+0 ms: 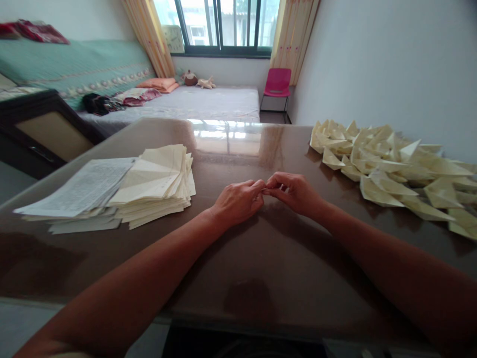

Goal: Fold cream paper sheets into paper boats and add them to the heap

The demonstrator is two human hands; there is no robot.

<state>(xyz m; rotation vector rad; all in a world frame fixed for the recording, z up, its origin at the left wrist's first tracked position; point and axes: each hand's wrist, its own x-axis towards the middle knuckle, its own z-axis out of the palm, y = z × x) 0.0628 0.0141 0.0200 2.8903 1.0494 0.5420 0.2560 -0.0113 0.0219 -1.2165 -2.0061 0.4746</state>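
Observation:
My left hand (240,199) and my right hand (294,190) meet over the middle of the brown glossy table (238,268). Both have their fingers closed, with thumbs and fingertips pressed together where they touch. Whatever lies between the fingertips, if anything, is too small to make out. To the left of my left hand lies a stack of cream paper sheets (152,179), the top one creased. A pile of folded cream paper boats (391,164) spreads over the table to the right of my right hand.
Printed sheets (85,184) lie at the far left of the table, partly under the cream stack. Beyond the table's far edge are a bed (223,102) and a pink chair (278,84) below the window. A dark cabinet (48,132) stands at the left, a white wall at the right.

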